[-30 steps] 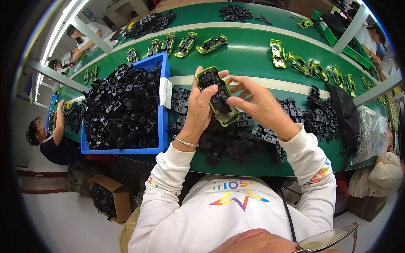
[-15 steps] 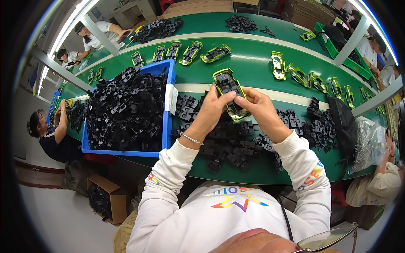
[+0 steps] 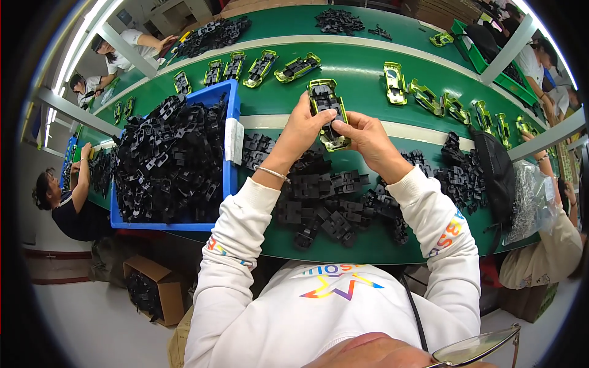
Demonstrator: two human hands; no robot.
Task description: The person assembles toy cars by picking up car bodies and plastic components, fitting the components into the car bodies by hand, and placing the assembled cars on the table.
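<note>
Between both hands I hold a green toy car body shell (image 3: 335, 141) above the table, its open underside facing up. A black plastic seat insert (image 3: 325, 101) sits inside it. My left hand (image 3: 305, 126) grips the shell's left side with the thumb on the insert. From the right, my right hand (image 3: 368, 138) closes on its near end, its thumb also pressing on the black part. Beneath my hands, loose black seat inserts (image 3: 313, 187) lie in a heap on the green table. Some fingers are hidden behind the shell.
A blue bin (image 3: 231, 165) piled with black plastic parts stands left. Green shells line the far strip, including one without an insert (image 3: 394, 83). A black bag (image 3: 496, 175) and a clear plastic bag (image 3: 529, 199) lie right. Other people work at both sides.
My hands have shifted slightly away from me and left with the shell, which now points more upright. Both thumbs stay on it. The whole view has shifted a little.
</note>
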